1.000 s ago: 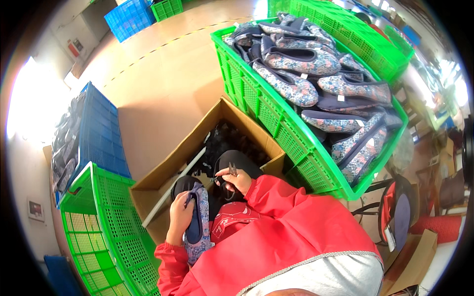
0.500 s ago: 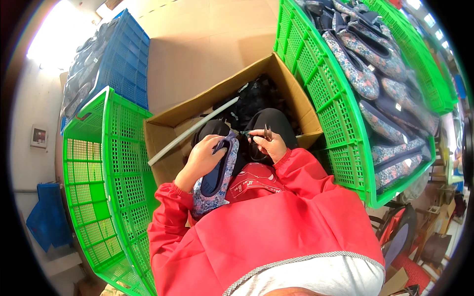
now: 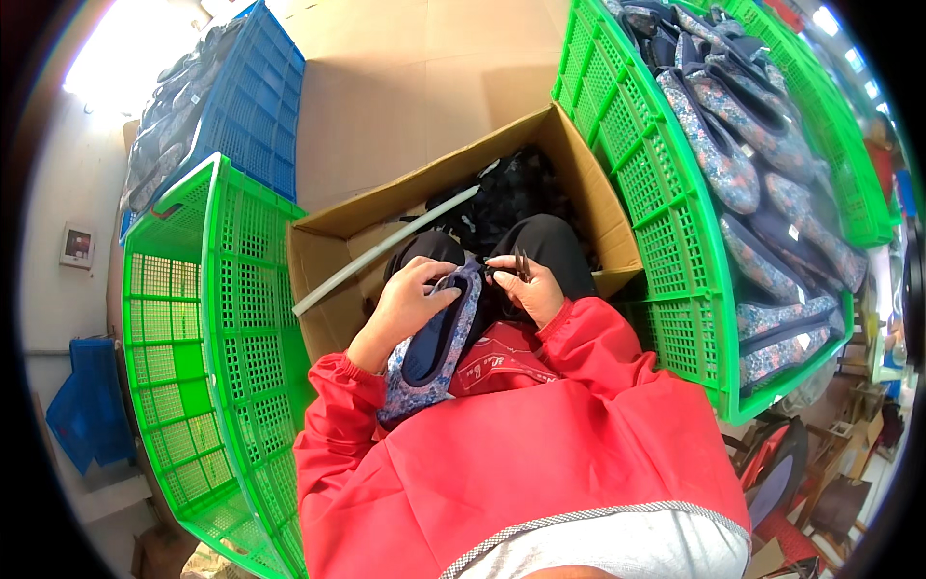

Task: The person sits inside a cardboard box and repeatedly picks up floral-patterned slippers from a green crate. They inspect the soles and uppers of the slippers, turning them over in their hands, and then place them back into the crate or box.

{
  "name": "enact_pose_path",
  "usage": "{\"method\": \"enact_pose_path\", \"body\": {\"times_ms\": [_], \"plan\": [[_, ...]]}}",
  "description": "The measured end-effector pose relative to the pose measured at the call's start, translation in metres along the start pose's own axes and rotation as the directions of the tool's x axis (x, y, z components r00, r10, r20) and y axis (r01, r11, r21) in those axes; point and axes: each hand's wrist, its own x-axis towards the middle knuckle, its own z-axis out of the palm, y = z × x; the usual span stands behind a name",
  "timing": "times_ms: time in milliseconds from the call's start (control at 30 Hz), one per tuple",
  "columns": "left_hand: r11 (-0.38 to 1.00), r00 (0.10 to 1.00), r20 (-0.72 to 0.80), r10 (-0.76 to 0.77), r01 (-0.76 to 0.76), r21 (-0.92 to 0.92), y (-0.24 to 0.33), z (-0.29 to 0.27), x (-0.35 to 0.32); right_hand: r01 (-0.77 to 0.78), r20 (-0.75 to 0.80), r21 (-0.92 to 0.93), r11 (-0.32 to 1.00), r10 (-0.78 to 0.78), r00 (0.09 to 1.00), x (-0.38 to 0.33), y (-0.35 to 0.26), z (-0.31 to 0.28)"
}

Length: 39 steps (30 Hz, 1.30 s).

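My left hand (image 3: 410, 294) gripped the floral shoe (image 3: 436, 349) on my lap; right hand (image 3: 526, 288) pinched small dark scissors (image 3: 521, 264) at its toe, over the cardboard box (image 3: 333, 241).

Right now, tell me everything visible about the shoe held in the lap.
The shoe is a flat slip-on with a blue-and-pink floral fabric upper and a dark navy lining. It lies lengthwise on the person's lap, opening up, toe toward the cardboard box. The left hand clasps its toe end from the side; the right hand, holding a small dark tool, meets it at the tip.
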Motion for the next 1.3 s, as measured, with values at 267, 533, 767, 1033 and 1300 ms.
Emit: {"method": "enact_pose_path", "body": {"times_ms": [267, 533, 767, 1033, 1300], "plan": [[0.995, 0.981, -0.171, -0.095, 0.097, 0.003, 0.001, 0.008, 0.007, 0.124, 0.125, -0.116, 0.985, -0.109, 0.986, 0.008, -0.022, -0.001], [0.997, 0.987, -0.139, -0.081, 0.082, 0.0, -0.001, 0.01, 0.015, 0.188, 0.322, -0.54, 0.82, -0.005, 0.947, 0.022, -0.062, -0.004], [0.983, 0.973, -0.187, 0.135, -0.108, 0.147, -0.001, 0.011, 0.017, 0.196, 0.39, -0.666, 0.719, 0.113, 0.914, 0.042, -0.07, -0.008], [0.948, 0.94, -0.186, 0.285, -0.248, 0.201, 0.004, 0.009, 0.025, 0.248, 0.385, -0.713, 0.656, 0.071, 0.92, 0.042, -0.058, -0.001], [0.947, 0.95, -0.152, 0.272, -0.236, 0.219, 0.005, 0.006, 0.034, 0.249, 0.348, -0.715, 0.654, 0.023, 0.937, 0.035, -0.055, 0.005]]}}
